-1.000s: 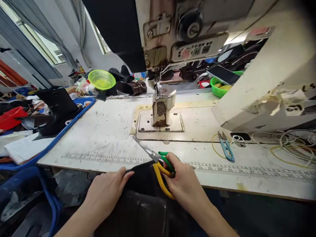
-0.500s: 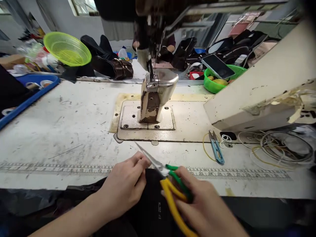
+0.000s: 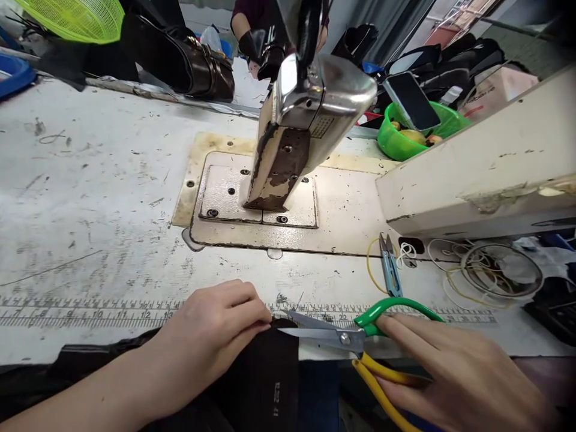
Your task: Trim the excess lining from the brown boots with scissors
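Observation:
My left hand (image 3: 220, 330) pinches the top edge of a black piece of material (image 3: 265, 372) with small pale printed characters, which hangs over the table's front edge. In my right hand (image 3: 454, 366) are scissors (image 3: 345, 339) with one green and one yellow handle. Their blades are parted and point left, the tips close to my left fingertips at the material's upper corner. Whether the blades touch the material I cannot tell. Behind both hands stands the sewing machine's post (image 3: 288, 144), chrome at the top with chipped paint below.
Blue thread snips (image 3: 389, 267) lie right of the machine plate, near coiled cords (image 3: 499, 270). A ruler strip (image 3: 112, 315) runs along the front. Behind are a green basket (image 3: 396, 138) with a phone (image 3: 411, 101), a brown boot (image 3: 193, 66) and another person's arm (image 3: 240, 24).
The scissors have swung from pointing up-left to pointing left, and their blades have parted. My right hand has shifted right. The view has tilted and come closer to the machine.

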